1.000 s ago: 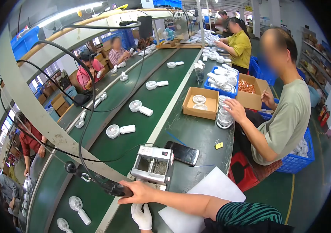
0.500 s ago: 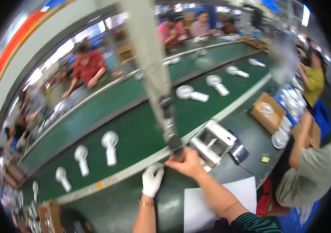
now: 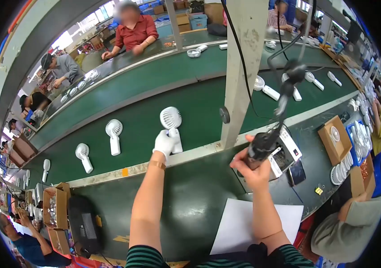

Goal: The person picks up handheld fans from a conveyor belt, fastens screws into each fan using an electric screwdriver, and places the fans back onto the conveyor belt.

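Out goes the gloved left hand, from the desk to a white fan on the near belt! Fingers at its handle, grip closed or not, can't tell; the right hand stays wrapped round the hanging tool. Both hands occupied now.

White fan, tilted black tool

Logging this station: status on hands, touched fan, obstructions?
Left hand on fan, grip unclear. Right hand gripping black tool. Fan lying on green belt. Post between hands in view.
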A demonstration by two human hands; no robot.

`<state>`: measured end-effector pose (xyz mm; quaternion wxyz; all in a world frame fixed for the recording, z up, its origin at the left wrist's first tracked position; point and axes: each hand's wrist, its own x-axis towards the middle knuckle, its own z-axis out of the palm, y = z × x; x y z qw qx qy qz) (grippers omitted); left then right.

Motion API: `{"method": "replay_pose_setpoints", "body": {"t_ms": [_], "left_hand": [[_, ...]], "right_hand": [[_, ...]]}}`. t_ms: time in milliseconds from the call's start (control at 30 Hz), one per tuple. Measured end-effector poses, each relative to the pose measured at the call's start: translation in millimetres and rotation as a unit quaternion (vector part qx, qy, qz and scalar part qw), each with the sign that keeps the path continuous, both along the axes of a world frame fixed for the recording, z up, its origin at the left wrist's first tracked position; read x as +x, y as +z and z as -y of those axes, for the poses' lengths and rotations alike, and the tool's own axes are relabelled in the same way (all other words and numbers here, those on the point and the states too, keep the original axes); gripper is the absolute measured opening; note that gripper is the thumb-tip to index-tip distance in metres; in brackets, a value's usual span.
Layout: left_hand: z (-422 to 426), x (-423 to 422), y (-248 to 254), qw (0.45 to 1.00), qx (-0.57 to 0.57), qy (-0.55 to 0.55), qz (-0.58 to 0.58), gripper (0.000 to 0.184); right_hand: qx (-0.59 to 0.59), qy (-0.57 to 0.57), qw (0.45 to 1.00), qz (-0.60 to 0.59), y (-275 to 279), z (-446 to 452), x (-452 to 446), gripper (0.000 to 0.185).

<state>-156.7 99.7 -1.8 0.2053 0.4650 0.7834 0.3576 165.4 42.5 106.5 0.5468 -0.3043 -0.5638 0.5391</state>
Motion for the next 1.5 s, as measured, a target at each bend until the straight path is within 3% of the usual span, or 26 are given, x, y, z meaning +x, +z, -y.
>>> {"method": "replay_pose_setpoints", "body": {"t_ms": [33, 133, 200, 267, 300, 333, 400, 433, 600, 667, 800, 1133, 1233, 1300, 1367, 1433, 1500], "left_hand": [[3.3, 15.5, 4.3, 0.996, -0.001, -0.028, -0.085, 0.038], [-7.3, 28.8, 5.6, 0.995, -0.039, -0.039, -0.089, 0.032], [-5.8, 32.2, 7.4, 0.979, 0.008, -0.055, 0.196, 0.031], [6.3, 51.0, 19.8, 0.901, 0.076, -0.087, 0.418, 0.034], [16.9, 68.2, 16.1, 0.826, 0.147, -0.105, 0.533, 0.039], [30.5, 87.2, 11.3, 0.793, 0.185, -0.089, 0.573, 0.039], [79.5, 118.0, 36.1, 0.729, 0.126, -0.169, 0.651, 0.04], [97.5, 134.3, 44.8, 0.73, 0.099, -0.149, 0.659, 0.039], [142.7, 188.1, 18.3, 0.692, 0.072, -0.07, 0.715, 0.028], [145.9, 192.6, 12.6, 0.679, 0.068, -0.064, 0.728, 0.025], [146.8, 192.4, 3.5, 0.673, 0.068, -0.075, 0.733, 0.023], [145.5, 193.5, 6.5, 0.671, 0.073, -0.071, 0.734, 0.023], [146.1, 193.5, 6.3, 0.674, 0.072, -0.072, 0.732, 0.023], [145.6, 193.5, 6.1, 0.674, 0.078, -0.078, 0.73, 0.023], [149.0, 193.5, 3.5, 0.661, 0.094, -0.048, 0.743, 0.022], [146.8, 197.1, 2.8, 0.634, 0.12, -0.004, 0.764, 0.024], [144.3, 201.7, 6.8, 0.658, 0.139, -0.031, 0.739, 0.024]], "right_hand": [[0.014, -0.02, 0.999, -0.024, 8.2, 5.3, 3.0, 0.068], [0.07, -0.071, 0.994, -0.047, 23.4, 14.3, 14.9, 0.065], [0.096, -0.08, 0.99, -0.059, 19.0, 9.1, 17.4, 0.065], [0.088, -0.077, 0.991, -0.064, 13.5, 3.7, 14.7, 0.059], [0.081, -0.079, 0.991, -0.067, 10.7, 2.2, 13.7, 0.056], [0.066, -0.081, 0.993, -0.058, 8.8, 2.1, 10.7, 0.052], [0.033, -0.081, 0.996, -0.032, 4.7, 0.7, 4.1, 0.044], [0.059, -0.099, 0.993, 0.007, -6.4, -4.7, 3.0, 0.037], [0.014, -0.043, 0.997, -0.065, -10.2, 0.3, -12.1, 0.037], [-0.031, 0.013, 0.992, -0.12, -10.8, 2.0, -16.7, 0.037], [-0.001, 0.054, 0.983, -0.176, -20.1, 6.2, -25.4, 0.046], [0.007, 0.055, 0.977, -0.206, -35.6, 1.2, -28.9, 0.047], [-0.022, 0.051, 0.981, -0.188, -32.2, 5.3, -30.8, 0.042], [-0.173, 0.075, 0.953, -0.239, -34.6, 11.5, -35.7, 0.04], [-0.063, 0.097, 0.991, -0.066, -46.1, 13.4, -31.8, 0.041], [0.219, 0.065, 0.965, 0.125, -43.5, 12.8, -32.2, 0.048], [0.295, 0.065, 0.946, 0.118, -36.9, 13.0, -37.9, 0.055]]}}
